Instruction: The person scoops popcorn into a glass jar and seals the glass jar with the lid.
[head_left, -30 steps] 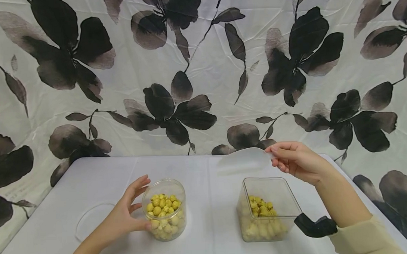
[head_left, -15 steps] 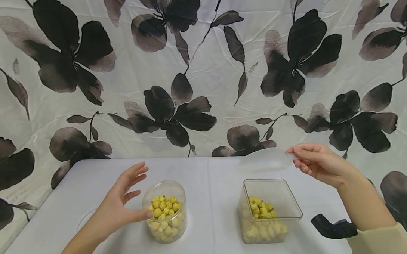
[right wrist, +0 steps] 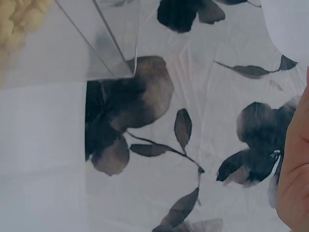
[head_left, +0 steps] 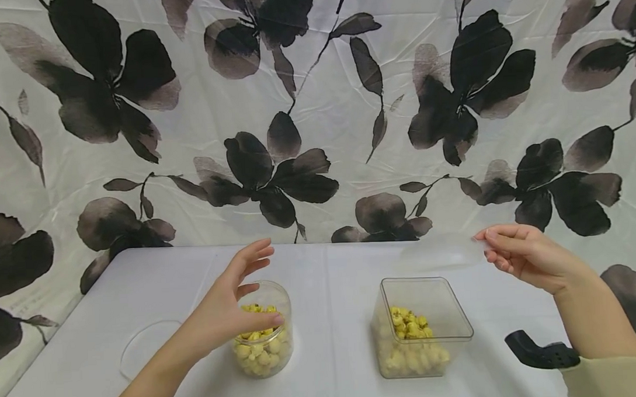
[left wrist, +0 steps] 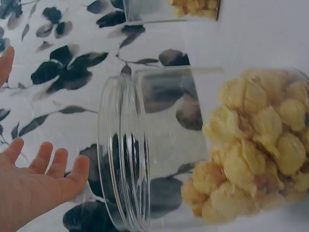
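as we look down over the white table [head_left: 324, 362], we find the two hands well apart from each other. the left hand [head_left: 222, 313], left of centre in the lower half of the frame, has its fingers spread and its thumb held away from them, with nothing in its grasp. in the head view it overlaps the round clear jar [head_left: 284, 299], though the left wrist view shows us a gap between the fingertips and the jar's rim. we see the jar standing upright at lower centre, with yellow popcorn [head_left: 263, 359] inside. the right hand [head_left: 533, 258], right of centre, pinches a thin translucent piece [head_left: 441, 254] by its right end, between thumb and fingers (the piece is so faint against the white that we cannot make out its full shape). below the piece in the frame, a square clear container [head_left: 443, 311] stands upright, well to the right of the jar, with a second heap of popcorn [head_left: 409, 324] in it. at lower left we notice a thin round outline [head_left: 121, 354] on the table. a black object [head_left: 541, 349] juts out by the right wrist, beside a pale yellow sleeve [head_left: 608, 369]. a cloth with dark flowers [head_left: 188, 109] fills the upper half.
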`<state>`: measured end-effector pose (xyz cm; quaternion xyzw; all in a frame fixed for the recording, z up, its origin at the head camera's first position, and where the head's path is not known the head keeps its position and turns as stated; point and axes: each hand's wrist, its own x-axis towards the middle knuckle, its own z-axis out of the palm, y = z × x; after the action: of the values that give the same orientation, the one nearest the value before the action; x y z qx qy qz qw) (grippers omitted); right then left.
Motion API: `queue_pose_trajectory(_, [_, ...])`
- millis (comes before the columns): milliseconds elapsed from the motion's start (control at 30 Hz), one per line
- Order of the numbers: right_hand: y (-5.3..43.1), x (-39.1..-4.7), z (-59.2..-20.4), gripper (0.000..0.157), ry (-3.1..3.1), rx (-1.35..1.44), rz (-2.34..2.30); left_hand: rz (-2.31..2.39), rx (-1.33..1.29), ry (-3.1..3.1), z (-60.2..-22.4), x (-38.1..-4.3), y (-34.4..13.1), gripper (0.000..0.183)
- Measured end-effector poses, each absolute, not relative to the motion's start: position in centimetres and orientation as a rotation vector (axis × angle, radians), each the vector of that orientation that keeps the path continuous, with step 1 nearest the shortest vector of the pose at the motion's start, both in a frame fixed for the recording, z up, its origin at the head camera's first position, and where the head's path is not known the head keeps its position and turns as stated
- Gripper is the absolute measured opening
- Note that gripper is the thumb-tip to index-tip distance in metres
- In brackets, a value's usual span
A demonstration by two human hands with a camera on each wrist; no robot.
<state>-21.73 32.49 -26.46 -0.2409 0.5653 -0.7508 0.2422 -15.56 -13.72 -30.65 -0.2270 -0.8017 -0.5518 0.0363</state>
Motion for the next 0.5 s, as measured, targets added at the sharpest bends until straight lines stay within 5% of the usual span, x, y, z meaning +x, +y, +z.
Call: queue_pose_trajectory(500, [34.6,-21.5,-26.6,0.038,1.609,-0.628,-2.047,-1.905,-0.872,-2.422,-31.4,-16.1,-9.1,0.102])
